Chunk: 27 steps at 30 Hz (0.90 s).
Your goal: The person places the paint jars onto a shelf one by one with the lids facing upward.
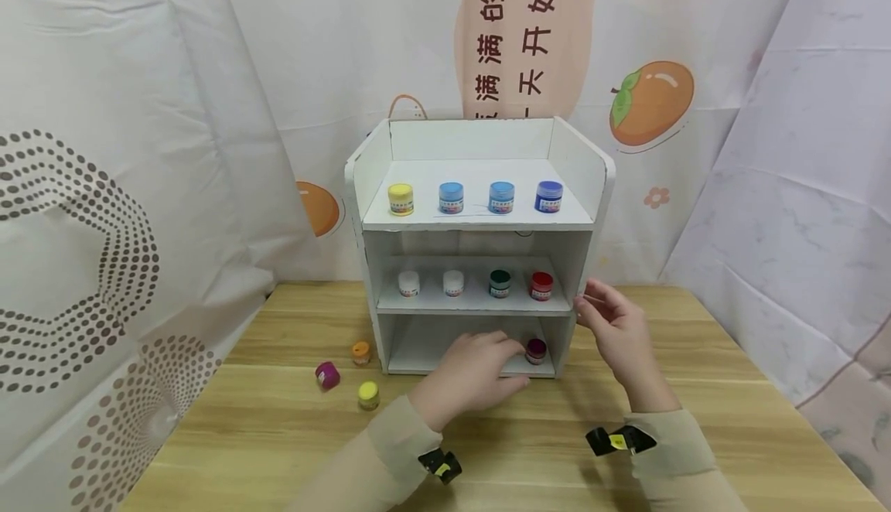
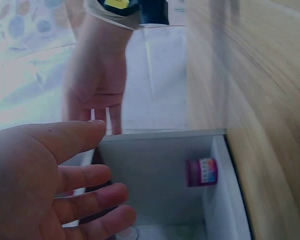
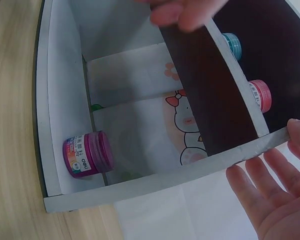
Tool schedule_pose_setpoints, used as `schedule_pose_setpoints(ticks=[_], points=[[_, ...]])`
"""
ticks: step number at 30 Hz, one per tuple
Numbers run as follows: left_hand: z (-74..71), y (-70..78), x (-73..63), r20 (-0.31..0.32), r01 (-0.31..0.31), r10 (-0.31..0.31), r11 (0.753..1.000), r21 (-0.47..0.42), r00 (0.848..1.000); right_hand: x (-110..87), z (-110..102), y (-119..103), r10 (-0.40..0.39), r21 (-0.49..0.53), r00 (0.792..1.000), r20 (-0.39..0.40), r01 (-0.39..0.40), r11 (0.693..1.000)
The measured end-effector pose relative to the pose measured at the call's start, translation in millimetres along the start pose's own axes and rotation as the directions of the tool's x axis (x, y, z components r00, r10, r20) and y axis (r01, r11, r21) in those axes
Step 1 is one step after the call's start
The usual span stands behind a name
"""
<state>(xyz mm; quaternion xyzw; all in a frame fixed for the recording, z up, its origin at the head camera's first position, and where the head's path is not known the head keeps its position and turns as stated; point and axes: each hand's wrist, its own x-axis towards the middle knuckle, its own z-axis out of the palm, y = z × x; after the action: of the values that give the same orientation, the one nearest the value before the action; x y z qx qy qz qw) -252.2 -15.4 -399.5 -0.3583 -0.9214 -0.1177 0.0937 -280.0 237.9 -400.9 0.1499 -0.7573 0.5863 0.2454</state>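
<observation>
A white three-level shelf (image 1: 480, 226) stands on the table. On its bottom level, near the right wall, sits a dark purple paint jar (image 1: 536, 352). My left hand (image 1: 476, 373) is in front of that level, fingers loosely extended just left of the jar; the left wrist view shows a gap between the fingers and the jar (image 2: 202, 172). At the shelf's right side, my right hand (image 1: 618, 332) touches the panel, its thumb at the front edge and its relaxed fingers along the outer face in the right wrist view.
The middle level bears two white jars, a dark green jar (image 1: 500, 284) and a red jar (image 1: 541, 286). Yellow and blue jars (image 1: 451, 198) line the top. Left of the shelf lie a magenta jar (image 1: 327, 376), an orange jar (image 1: 360, 353) and a yellow jar (image 1: 368, 395).
</observation>
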Motion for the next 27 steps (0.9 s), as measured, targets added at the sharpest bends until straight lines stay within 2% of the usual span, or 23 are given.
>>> schedule_pose_setpoints(ticks=[15, 22, 27], points=[[-42.5, -26.2, -50.9, -0.102, -0.007, 0.003, 0.999, -0.043, 0.995, -0.6, 0, 1, 0.004, 0.005, 1.000, 0.002, -0.004, 1.000], [-57.5, -38.9, -70.1, -0.172, -0.005, -0.003, 0.999, -0.048, 0.985, 0.0, 0, 0, 0.024, -0.003, 1.000, -0.006, -0.024, 1.000], [-64.1, -49.4, -83.0, -0.199, 0.025, -0.038, 0.997, -0.070, 0.979, 0.6, 1, 0, 0.021, 0.006, 1.000, 0.006, -0.021, 1.000]])
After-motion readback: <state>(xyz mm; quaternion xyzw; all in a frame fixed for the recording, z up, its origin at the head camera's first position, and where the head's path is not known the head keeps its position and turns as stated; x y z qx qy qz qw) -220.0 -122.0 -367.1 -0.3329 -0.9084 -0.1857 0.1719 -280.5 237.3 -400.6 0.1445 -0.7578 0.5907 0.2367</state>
